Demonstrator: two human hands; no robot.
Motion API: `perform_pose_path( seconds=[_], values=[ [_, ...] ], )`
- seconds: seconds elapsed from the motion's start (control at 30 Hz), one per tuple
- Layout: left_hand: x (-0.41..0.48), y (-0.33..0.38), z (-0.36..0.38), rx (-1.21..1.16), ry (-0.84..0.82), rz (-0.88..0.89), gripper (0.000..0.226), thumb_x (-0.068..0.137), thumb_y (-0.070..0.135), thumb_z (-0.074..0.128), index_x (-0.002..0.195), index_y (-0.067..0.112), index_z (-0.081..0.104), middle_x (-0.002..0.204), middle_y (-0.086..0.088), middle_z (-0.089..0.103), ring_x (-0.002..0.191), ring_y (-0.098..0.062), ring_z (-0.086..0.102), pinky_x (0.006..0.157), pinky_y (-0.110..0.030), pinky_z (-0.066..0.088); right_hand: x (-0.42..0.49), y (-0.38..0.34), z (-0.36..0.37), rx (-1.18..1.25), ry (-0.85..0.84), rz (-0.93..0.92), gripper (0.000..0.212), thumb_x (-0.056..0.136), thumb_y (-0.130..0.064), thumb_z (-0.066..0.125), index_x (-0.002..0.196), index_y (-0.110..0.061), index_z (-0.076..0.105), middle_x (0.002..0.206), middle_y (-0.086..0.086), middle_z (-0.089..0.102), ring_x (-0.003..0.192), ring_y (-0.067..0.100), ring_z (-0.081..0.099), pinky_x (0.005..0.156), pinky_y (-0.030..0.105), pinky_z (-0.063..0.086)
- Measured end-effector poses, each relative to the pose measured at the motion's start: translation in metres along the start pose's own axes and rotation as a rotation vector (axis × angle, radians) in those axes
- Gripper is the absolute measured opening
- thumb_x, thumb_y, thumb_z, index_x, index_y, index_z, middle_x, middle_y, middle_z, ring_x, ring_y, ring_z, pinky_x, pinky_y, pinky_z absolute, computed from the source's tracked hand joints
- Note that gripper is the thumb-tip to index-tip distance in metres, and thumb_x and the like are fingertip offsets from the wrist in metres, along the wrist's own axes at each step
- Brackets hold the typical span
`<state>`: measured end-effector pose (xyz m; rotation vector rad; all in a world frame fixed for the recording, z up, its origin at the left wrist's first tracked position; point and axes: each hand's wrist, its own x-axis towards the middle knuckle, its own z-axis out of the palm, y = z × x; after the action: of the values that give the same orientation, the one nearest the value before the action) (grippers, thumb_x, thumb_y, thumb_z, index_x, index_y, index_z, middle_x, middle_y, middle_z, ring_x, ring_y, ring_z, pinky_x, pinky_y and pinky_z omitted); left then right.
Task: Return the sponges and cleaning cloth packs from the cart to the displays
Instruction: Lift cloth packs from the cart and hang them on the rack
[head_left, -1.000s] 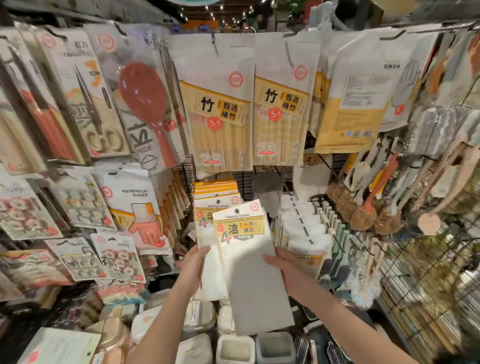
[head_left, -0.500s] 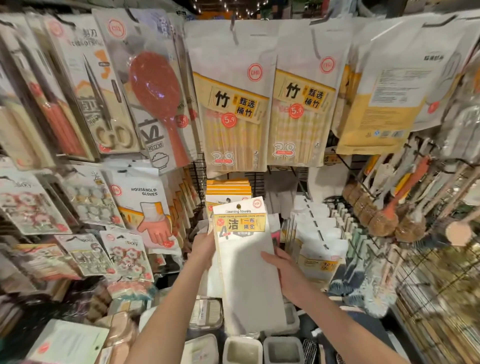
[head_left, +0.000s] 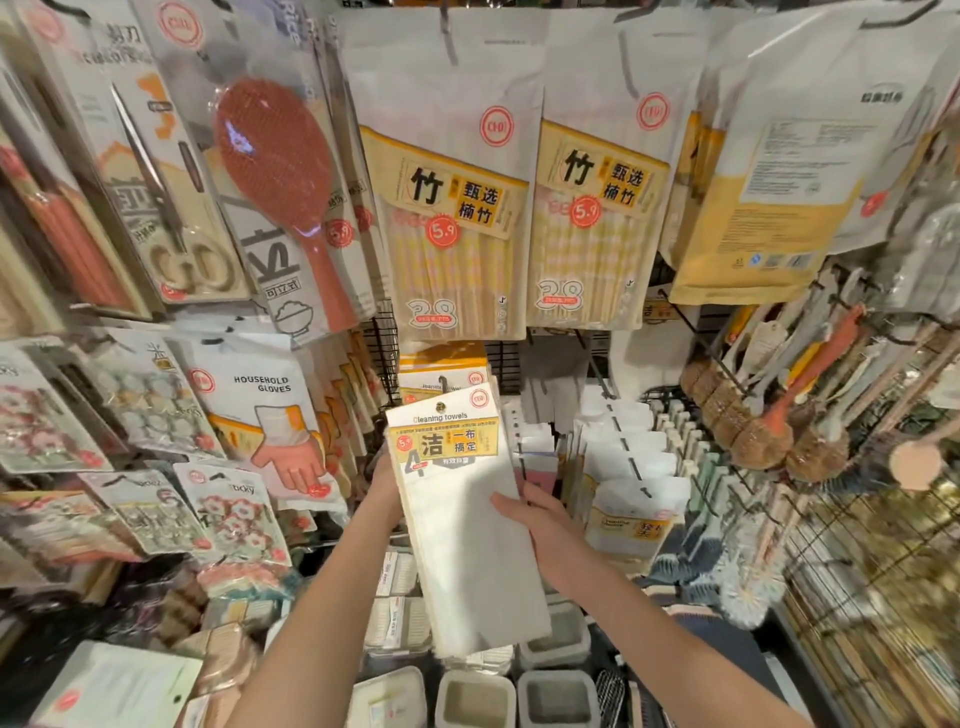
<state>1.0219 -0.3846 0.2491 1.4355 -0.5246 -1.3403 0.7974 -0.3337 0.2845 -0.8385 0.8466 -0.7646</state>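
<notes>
**Cleaning-towel pack reaches its peg**

A person lifts a pack of cleaning towels (head_left: 467, 499) up to a wire display, its hang hole now sitting level with the matching stack of cleaning-towel packs (head_left: 445, 375) already on the hook behind it. A second ago the pack was held lower and tilted, its header well below that stack; half a second ago it had risen and straightened; now its top edge overlaps the hanging packs, and the camera has closed in on the rack. The right hand (head_left: 540, 530) grips the pack's right edge, thumb laid across the white front and fingers wrapped behind. The left hand (head_left: 387, 486) is mostly hidden behind the pack's left side, so whether it pinches the pack or merely steadies it cannot be told. Both arms reach up from below.

The pack hangs in the hands just in front of its row, between the household gloves (head_left: 270, 415) on the left and a row of white pouches (head_left: 628, 467) on the right, under the bamboo packs (head_left: 457, 208). Whether the hole has caught the hook is not visible; the hook's tip is covered by the header. Judging by the alignment, this pack's return is nearly done: what remains is threading the hole onto the peg and letting go. The cart is out of view, so how many items wait cannot be said
</notes>
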Motion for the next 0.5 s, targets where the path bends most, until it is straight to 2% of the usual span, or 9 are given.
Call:
perform_pose_path(
  seconds=[0.07,0.13,0.2,0.3,0.33,0.4,0.43,0.5],
  values=[
    [-0.007,0.001,-0.009,0.093,0.044,0.076,0.026,0.090,0.027,0.056,0.102,0.006,0.066,0.100,-0.014,0.072,0.092,-0.031,0.067,0.083,-0.041,0.055,0.004,0.006,0.001,0.002,0.016,0.014,0.027,0.085,-0.014,0.067,0.112,-0.011,0.066,0.103,0.008,0.072,0.092,0.025,0.068,0.085,0.041,0.053],
    [-0.015,0.002,-0.020,0.103,0.100,0.112,0.027,0.089,0.028,0.059,0.106,0.008,0.064,0.098,-0.012,0.073,0.089,-0.028,0.067,0.081,-0.041,0.051,0.007,0.010,0.004,0.000,0.043,0.031,0.033,0.084,-0.017,0.069,0.116,-0.010,0.063,0.103,0.008,0.072,0.092,0.025,0.068,0.084,0.041,0.052],
    [-0.025,0.007,-0.025,0.038,0.054,0.155,0.035,0.087,0.029,0.059,0.113,0.006,0.063,0.100,-0.011,0.073,0.091,-0.029,0.066,0.077,-0.038,0.051,0.008,0.016,0.005,-0.001,0.060,0.031,0.045,0.079,-0.023,0.075,0.120,-0.012,0.060,0.110,0.008,0.070,0.098,0.026,0.067,0.082,0.040,0.053],
    [-0.033,0.014,-0.032,-0.017,0.042,0.194,0.034,0.091,0.022,0.055,0.116,0.001,0.059,0.080,-0.005,0.070,0.071,-0.021,0.061,0.058,-0.026,0.048,0.004,0.021,0.011,0.027,0.063,-0.013,0.028,0.086,-0.016,0.067,0.114,-0.013,0.065,0.108,0.010,0.071,0.097,0.028,0.068,0.078,0.039,0.053],
    [-0.035,0.016,-0.034,-0.048,0.052,0.185,0.032,0.092,0.020,0.055,0.117,0.000,0.057,0.079,-0.004,0.069,0.071,-0.020,0.062,0.060,-0.027,0.050,0.004,0.022,0.012,0.032,0.069,-0.019,0.026,0.087,-0.015,0.064,0.113,-0.013,0.065,0.107,0.011,0.071,0.096,0.029,0.068,0.077,0.039,0.053],
    [-0.043,0.016,-0.039,-0.071,0.044,0.189,0.032,0.093,0.019,0.056,0.118,0.000,0.056,0.096,-0.013,0.072,0.086,-0.027,0.066,0.078,-0.037,0.053,0.005,0.023,0.016,0.018,0.095,-0.024,0.026,0.088,-0.015,0.063,0.114,-0.013,0.065,0.108,0.011,0.071,0.097,0.030,0.068,0.076,0.038,0.053],
    [-0.047,0.016,-0.041,-0.071,0.035,0.199,0.027,0.094,0.020,0.056,0.115,0.003,0.057,0.102,-0.016,0.070,0.091,-0.028,0.065,0.081,-0.038,0.051,0.007,0.023,0.017,0.008,0.108,-0.030,0.026,0.088,-0.017,0.064,0.114,-0.013,0.064,0.108,0.011,0.071,0.098,0.030,0.067,0.077,0.039,0.053],
    [-0.059,0.013,-0.046,-0.073,0.039,0.200,0.018,0.096,0.019,0.053,0.108,0.007,0.058,0.097,-0.012,0.070,0.085,-0.023,0.065,0.074,-0.031,0.051,0.019,0.022,0.020,-0.063,0.189,-0.019,0.025,0.087,-0.021,0.066,0.110,-0.013,0.064,0.108,0.014,0.070,0.101,0.034,0.065,0.085,0.045,0.053]
  ],
)
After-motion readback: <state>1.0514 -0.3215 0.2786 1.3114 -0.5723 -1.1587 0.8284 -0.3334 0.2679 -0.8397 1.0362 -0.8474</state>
